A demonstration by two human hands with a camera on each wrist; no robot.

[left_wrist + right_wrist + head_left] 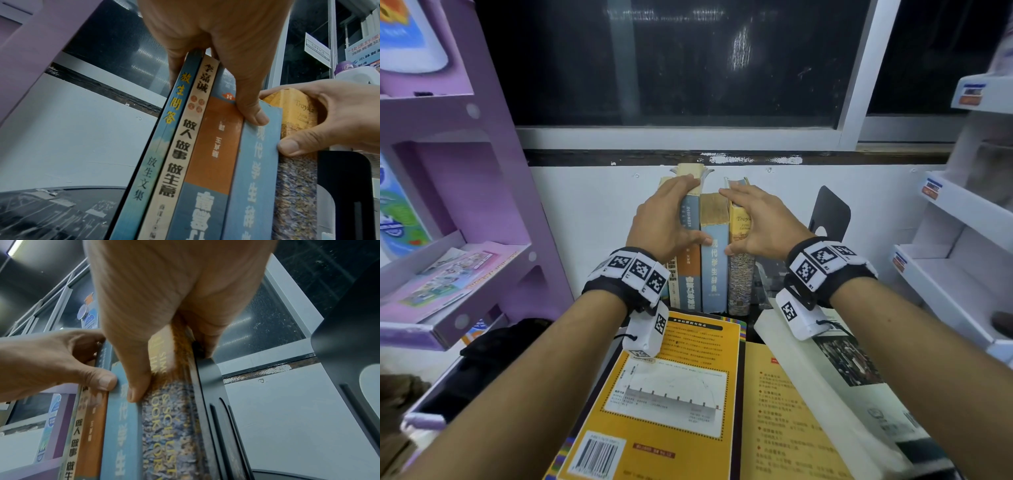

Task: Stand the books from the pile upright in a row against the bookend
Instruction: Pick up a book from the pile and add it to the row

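Between both hands [664, 219] [756, 219] — pinching opposite ends — 5 upright books [714, 253]; bookend [828, 212] apart.

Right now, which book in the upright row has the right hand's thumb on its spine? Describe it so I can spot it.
Look below the dark window, at the row of upright books against the white wall. It is the rightmost book, next to the black metal bookend, gripped by the right hand. Unlike its blue and orange neighbours, its spine is yellow above and mottled purple-grey below.
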